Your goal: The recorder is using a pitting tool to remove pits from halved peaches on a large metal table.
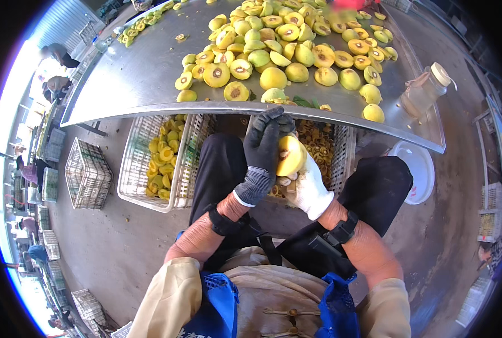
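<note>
My right hand (312, 186), in a white glove with bare fingertips, is closed around a yellow peach half (292, 155) whose cut side faces left. Against that cut side lies my left hand (263, 145), in a dark knit glove, its fingers pointing up to the table's front rim. Whether the left hand also grips something is hidden between the palms. Both hands are above a white plastic crate (343, 156) of brown pits and scraps between my knees. Just beyond them, a heap of halved peaches (272, 55) covers the metal table (120, 84).
A crate (124, 181) of yellow peach pieces (164, 158) stands by my left knee, with another slatted crate (88, 173) farther left. A plastic bottle (424, 91) stands on the table's right side. Below is a white bucket (413, 173). Several people work along the left side.
</note>
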`<move>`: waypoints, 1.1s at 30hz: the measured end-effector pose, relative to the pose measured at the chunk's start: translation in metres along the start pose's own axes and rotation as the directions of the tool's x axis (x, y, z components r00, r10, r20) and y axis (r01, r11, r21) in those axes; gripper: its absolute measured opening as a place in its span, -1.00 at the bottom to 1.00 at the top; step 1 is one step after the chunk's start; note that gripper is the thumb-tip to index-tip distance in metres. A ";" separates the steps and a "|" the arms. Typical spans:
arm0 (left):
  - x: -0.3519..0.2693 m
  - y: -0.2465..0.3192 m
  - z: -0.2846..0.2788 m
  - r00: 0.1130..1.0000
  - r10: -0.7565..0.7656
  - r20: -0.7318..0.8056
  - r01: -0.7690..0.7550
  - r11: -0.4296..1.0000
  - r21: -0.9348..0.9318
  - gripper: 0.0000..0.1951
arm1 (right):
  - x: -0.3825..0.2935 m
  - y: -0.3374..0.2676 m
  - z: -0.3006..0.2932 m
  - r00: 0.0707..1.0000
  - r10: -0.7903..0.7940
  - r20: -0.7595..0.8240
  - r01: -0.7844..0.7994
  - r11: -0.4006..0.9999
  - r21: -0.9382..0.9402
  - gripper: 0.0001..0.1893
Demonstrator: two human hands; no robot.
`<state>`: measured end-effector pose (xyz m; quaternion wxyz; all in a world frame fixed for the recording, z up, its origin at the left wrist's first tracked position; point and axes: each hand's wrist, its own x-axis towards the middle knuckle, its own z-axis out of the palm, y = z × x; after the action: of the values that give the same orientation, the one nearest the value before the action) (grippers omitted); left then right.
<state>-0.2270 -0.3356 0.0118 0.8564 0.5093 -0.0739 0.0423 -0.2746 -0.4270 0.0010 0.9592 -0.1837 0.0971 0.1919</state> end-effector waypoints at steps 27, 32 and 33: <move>-0.021 -0.006 -0.043 1.000 -0.019 0.020 0.015 0.977 0.214 -0.67 | -0.003 -0.007 0.026 0.987 -0.136 -0.081 0.081 0.874 -0.480 -0.68; -0.012 0.018 -0.052 0.936 0.302 0.181 -0.320 0.514 0.796 -0.52 | -0.014 -0.016 0.030 0.989 -0.146 -0.012 0.085 0.641 -0.763 -0.68; -0.011 0.018 -0.055 0.936 0.303 0.178 -0.317 0.509 0.800 -0.52 | -0.017 -0.016 0.030 0.989 -0.151 0.008 0.098 0.600 -0.794 -0.66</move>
<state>-0.2358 -0.2787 0.0002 0.5005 0.8252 -0.1420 0.2199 -0.2797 -0.4348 0.0379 0.7867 -0.6004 0.0177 0.1422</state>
